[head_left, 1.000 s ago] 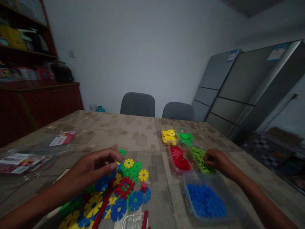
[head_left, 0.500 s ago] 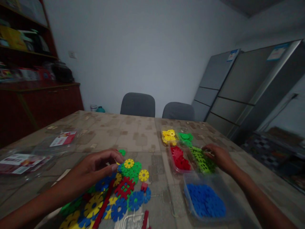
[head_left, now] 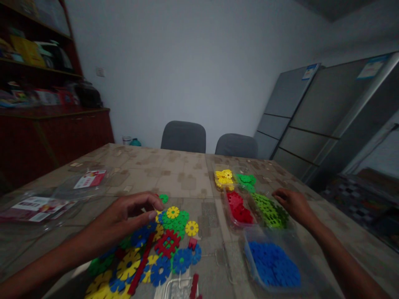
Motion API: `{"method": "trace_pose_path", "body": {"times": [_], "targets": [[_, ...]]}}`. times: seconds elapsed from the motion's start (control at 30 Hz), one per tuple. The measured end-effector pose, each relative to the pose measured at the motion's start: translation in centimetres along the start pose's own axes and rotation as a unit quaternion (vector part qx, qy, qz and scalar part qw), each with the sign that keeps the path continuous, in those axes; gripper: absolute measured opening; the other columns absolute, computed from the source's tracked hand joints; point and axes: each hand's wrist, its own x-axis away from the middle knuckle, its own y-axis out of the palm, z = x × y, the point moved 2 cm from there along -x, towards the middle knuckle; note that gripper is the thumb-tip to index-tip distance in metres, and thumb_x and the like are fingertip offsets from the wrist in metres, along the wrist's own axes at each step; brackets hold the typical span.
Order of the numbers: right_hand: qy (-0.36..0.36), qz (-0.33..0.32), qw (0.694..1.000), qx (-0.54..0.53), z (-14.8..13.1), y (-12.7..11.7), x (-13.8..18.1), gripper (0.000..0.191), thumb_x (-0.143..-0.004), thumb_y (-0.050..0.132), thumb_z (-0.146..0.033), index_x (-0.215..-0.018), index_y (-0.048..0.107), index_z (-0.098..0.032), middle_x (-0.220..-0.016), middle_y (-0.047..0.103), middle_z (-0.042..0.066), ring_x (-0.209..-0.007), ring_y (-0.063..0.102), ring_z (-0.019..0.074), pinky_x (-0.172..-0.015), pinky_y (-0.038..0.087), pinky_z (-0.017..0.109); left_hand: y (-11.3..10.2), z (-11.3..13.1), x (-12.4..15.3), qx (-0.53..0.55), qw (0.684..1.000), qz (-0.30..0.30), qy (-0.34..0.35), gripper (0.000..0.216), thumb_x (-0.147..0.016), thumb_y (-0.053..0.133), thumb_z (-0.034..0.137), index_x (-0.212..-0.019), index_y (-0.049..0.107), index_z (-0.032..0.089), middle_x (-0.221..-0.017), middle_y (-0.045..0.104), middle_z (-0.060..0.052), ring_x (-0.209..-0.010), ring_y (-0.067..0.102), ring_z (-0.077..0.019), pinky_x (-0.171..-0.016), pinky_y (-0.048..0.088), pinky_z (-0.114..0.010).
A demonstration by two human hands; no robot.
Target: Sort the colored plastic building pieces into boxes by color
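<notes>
My left hand (head_left: pixel 134 211) hovers at the far left side of a mixed pile of plastic snowflake building pieces. Its fingers are curved with a gap between thumb and forefinger, and nothing shows between them. Near the fingertips lie a yellow snowflake piece (head_left: pixel 173 212) and green pieces (head_left: pixel 177 224). A red square lattice piece (head_left: pixel 168 243) and blue snowflake pieces (head_left: pixel 160 270) are lower in the pile. My right hand (head_left: pixel 291 203), fingers loosely bent and seemingly holding nothing, is above the right edge of a clear box with light-green lattice pieces (head_left: pixel 266 209).
Further boxes hold blue pieces (head_left: pixel 274 265), red pieces (head_left: pixel 238 207), yellow pieces (head_left: pixel 224 178) and green pieces (head_left: pixel 246 181). Plastic bags with printed labels (head_left: pixel 90 178) lie at left on the patterned tablecloth (head_left: pixel 149 166). Two grey chairs (head_left: pixel 183 135) stand behind the table.
My right hand has drawn slightly up and away from the light-green pieces, uncovering more of them. My left hand stays over the pile. The whole view has shifted a little.
</notes>
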Motion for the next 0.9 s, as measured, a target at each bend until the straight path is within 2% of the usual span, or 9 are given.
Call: {"method": "trace_pose_path", "body": {"times": [0.17, 0.33, 0.4, 0.5, 0.6, 0.67, 0.73, 0.8, 0.9], "targets": [[-0.056, -0.026, 0.996, -0.064, -5.7, -0.2, 2.1, 0.033, -0.084, 0.05, -0.044, -0.088, 0.077, -0.024, -0.089, 0.081, 0.011, -0.077, 0.077, 0.0295, -0.071, 0.059, 0.038, -2.9, 1.0, 0.0, -0.108, 0.994, -0.02, -0.004, 0.022, -0.098, 0.056, 0.039, -0.105, 0.07, 0.023, -0.106, 0.073, -0.006, -0.094, 0.069, -0.023, -0.079, 0.054, -0.032], [-0.188, -0.15, 0.96, -0.142, -14.9, 1.2, 7.7, 0.03, -0.088, 0.055, -0.034, -0.108, 0.077, -0.027, -0.104, 0.081, 0.008, -0.089, 0.078, 0.0257, -0.077, 0.062, 0.036, -5.4, -0.6, 1.2, -0.244, 0.956, -0.125, -0.105, 0.035, -0.088, 0.065, 0.035, -0.122, 0.066, 0.024, -0.12, 0.073, -0.01, -0.105, 0.068, -0.0293, -0.091, 0.054, -0.041], [-0.228, -0.212, 0.94, -0.136, -18.3, 1.9, 9.6, 0.033, -0.086, 0.059, -0.025, -0.115, 0.074, -0.028, -0.11, 0.08, 0.008, -0.094, 0.077, 0.0251, -0.08, 0.062, 0.035, -5.7, -1.3, 2.1, -0.273, 0.939, -0.156, -0.14, 0.042, -0.083, 0.071, 0.031, -0.124, 0.065, 0.024, -0.129, 0.07, -0.01, -0.116, 0.065, -0.0314, -0.1, 0.05, -0.044], [-0.243, -0.312, 0.915, -0.083, -23.0, 3.2, 11.1, 0.032, -0.081, 0.063, -0.014, -0.109, 0.074, -0.026, -0.107, 0.079, 0.009, -0.092, 0.076, 0.0272, -0.075, 0.062, 0.035, -5.2, -2.0, 3.5, -0.27, 0.932, -0.183, -0.158, 0.054, -0.078, 0.074, 0.031, -0.13, 0.062, 0.025, -0.136, 0.066, -0.009, -0.124, 0.06, -0.0312, -0.107, 0.046, -0.043], [-0.222, -0.358, 0.907, -0.024, -26.6, 4.3, 10.9, 0.046, -0.079, 0.069, -0.014, -0.124, 0.07, -0.023, -0.128, 0.07, 0.016, -0.113, 0.068, 0.0371, -0.09, 0.059, 0.048, -4.2, -2.4, 4.6, -0.24, 0.939, -0.201, -0.141, 0.058, -0.074, 0.075, 0.027, -0.131, 0.062, 0.026, -0.136, 0.064, -0.008, -0.122, 0.061, -0.0308, -0.105, 0.047, -0.042], [-0.197, -0.37, 0.908, -0.013, -28.0, 5.0, 10.4, 0.059, -0.08, 0.072, -0.016, -0.137, 0.062, -0.023, -0.143, 0.06, 0.018, -0.125, 0.06, 0.0404, -0.099, 0.054, 0.054, -3.6, -2.8, 4.8, -0.23, 0.944, -0.2, -0.128, 0.059, -0.071, 0.075, 0.022, -0.129, 0.064, 0.028, -0.134, 0.064, -0.008, -0.119, 0.061, -0.0319, -0.102, 0.047, -0.044], [-0.172, -0.363, 0.916, -0.019, -28.6, 5.6, 9.9, 0.062, -0.081, 0.072, -0.017, -0.141, 0.059, -0.023, -0.147, 0.056, 0.018, -0.129, 0.056, 0.0407, -0.102, 0.051, 0.055, -3.0, -3.2, 4.9, -0.232, 0.946, -0.192, -0.122, 0.064, -0.068, 0.075, 0.019, -0.13, 0.063, 0.03, -0.135, 0.063, -0.009, -0.12, 0.059, -0.034, -0.103, 0.046, -0.047], [-0.161, -0.334, 0.928, -0.047, -28.3, 6.1, 9.5, 0.056, -0.082, 0.07, -0.014, -0.137, 0.062, -0.022, -0.144, 0.059, 0.016, -0.128, 0.057, 0.0378, -0.103, 0.05, 0.052, -2.3, -3.4, 4.8, -0.241, 0.945, -0.184, -0.119, 0.071, -0.067, 0.074, 0.016, -0.135, 0.06, 0.03, -0.136, 0.062, -0.01, -0.122, 0.057, -0.0353, -0.104, 0.045, -0.049], [-0.171, -0.283, 0.935, -0.133, -27.0, 6.4, 9.0, 0.033, -0.091, 0.057, -0.013, -0.12, 0.071, -0.022, -0.126, 0.069, 0.012, -0.112, 0.065, 0.0276, -0.096, 0.051, 0.039, -1.5, -3.1, 4.5, -0.256, 0.943, -0.177, -0.117, 0.067, -0.07, 0.071, 0.016, -0.134, 0.061, 0.03, -0.131, 0.063, -0.011, -0.116, 0.059, -0.0347, -0.1, 0.047, -0.047]]}}
